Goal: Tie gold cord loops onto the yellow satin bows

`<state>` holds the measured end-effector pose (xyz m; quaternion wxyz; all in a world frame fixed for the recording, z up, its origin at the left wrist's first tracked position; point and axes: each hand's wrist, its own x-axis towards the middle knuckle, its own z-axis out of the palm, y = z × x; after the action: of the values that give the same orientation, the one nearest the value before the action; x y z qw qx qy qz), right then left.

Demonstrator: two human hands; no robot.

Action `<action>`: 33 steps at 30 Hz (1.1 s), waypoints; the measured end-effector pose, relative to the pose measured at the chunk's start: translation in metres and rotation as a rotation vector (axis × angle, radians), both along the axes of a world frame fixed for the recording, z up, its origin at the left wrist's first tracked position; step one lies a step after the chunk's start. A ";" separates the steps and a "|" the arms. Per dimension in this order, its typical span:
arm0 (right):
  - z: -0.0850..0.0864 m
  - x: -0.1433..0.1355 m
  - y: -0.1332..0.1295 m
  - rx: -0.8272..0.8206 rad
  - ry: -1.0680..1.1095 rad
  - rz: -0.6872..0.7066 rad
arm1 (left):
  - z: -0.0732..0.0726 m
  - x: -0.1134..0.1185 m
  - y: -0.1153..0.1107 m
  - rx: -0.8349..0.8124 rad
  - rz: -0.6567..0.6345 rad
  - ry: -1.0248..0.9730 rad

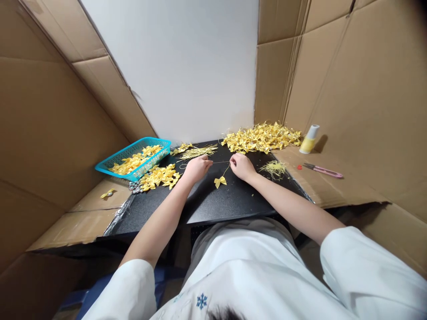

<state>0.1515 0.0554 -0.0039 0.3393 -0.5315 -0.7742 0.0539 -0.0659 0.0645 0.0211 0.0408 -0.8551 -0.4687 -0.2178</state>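
Note:
My left hand [198,169] is closed in a pinch on one end of a thin thread [220,162]. The thread runs taut across to my right hand [242,166], whose fingertips are pinched together on its other end. From the right fingertips a thin yellow cord [227,170] slants down to a small yellow ribbon bow [220,182] above or on the black tabletop [220,204]; I cannot tell if it touches. A bundle of yellow cords [199,152] lies just beyond my left hand. The exact grip inside the right fingers is hidden.
A blue-green basket [116,174] of yellow bows stands left, with loose bows [162,176] and silvery beads [135,187] beside it. A heap of corded bows [262,138] lies at the back. Right are thread clippings [274,169], a thread spool [309,139] and pink snips [323,170].

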 end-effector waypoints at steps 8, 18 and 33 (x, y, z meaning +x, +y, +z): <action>-0.001 -0.007 -0.008 -0.029 0.314 0.046 | -0.013 0.017 -0.007 -0.006 0.098 -0.462; -0.012 -0.022 -0.005 -0.482 1.222 0.124 | -0.031 0.041 -0.011 -0.338 0.096 -0.983; -0.009 -0.023 -0.015 -0.483 1.381 0.234 | -0.026 0.056 -0.032 -0.163 -0.155 -0.942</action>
<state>0.1286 0.0408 -0.0131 0.6146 -0.3505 -0.4029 0.5806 -0.0102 0.0325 -0.0050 -0.2595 -0.6964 -0.3865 -0.5462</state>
